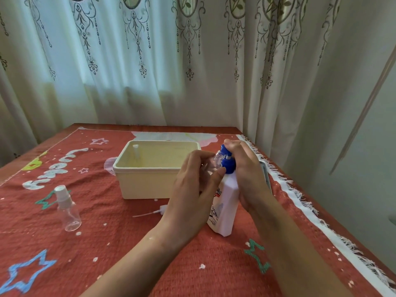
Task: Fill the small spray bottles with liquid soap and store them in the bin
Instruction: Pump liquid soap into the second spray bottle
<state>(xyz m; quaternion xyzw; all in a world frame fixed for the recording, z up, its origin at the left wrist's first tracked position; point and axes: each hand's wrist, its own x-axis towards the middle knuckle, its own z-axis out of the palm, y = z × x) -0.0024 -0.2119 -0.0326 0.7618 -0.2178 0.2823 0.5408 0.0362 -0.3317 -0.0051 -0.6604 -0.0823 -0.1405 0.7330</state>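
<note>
A white soap bottle [225, 209] is stood on the red cloth [128, 243], and its blue pump [227, 167] is gripped from above by the right hand [246, 174]. A small clear spray bottle [211, 165] is held against the pump's spout, enclosed by the curled fingers of the left hand [192, 189]. The cream bin [150, 185] is set just behind.

Table [150, 125] draped in a red patterned cloth [128, 243]. At centre, a cream bin [145, 169]; left, an upright clear spray bottle [68, 211]; below the bin, a loose spray head [159, 210]; right of centre, a standing white soap bottle [225, 206].
</note>
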